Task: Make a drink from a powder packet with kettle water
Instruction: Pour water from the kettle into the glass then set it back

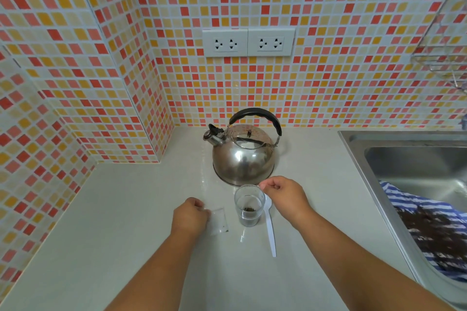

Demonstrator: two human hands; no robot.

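A clear glass [249, 206] stands on the white counter [126, 222] with dark powder at its bottom. Behind it sits a steel kettle [243, 159] with a black handle, spout to the left. My left hand [190, 214] is curled on the left edge of a clear, nearly empty packet [219, 221], which lies flat to the left of the glass. My right hand [285, 197] hovers at the glass's right rim with thumb and forefinger pinched together; nothing clear shows between them. A white plastic spoon [270, 232] lies right of the glass, partly under my right hand.
A steel sink [404, 159] lies at the right with a blue-and-white striped cloth [434, 222] draped in it. Two wall sockets [249, 42] sit above the kettle. Tiled walls close in the counter at the back and left. A wire rack [447, 63] hangs at upper right.
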